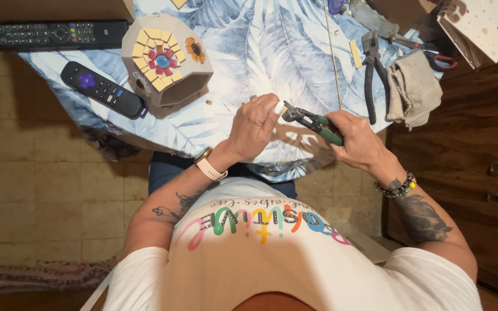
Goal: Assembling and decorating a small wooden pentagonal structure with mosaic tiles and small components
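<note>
My right hand (357, 141) grips green-handled nippers (312, 121), their jaws pointing left toward my left hand (255, 126). The left hand's fingers are pinched together at the jaws, apparently on a small pale tile piece that is mostly hidden. Both hands hover over the blue leaf-patterned cloth (260, 52) near its front edge. A beige hexagonal pot (165, 60) with a yellow, red and blue mosaic flower on it lies on the cloth to the left.
A small black remote (104, 90) lies left of the pot, a long black remote (56, 34) at the back left. Dark pliers (373, 75) and a grey rag (413, 89) sit at the right. A thin stick (332, 52) crosses the cloth. Wooden drawers (479, 173) stand at the right.
</note>
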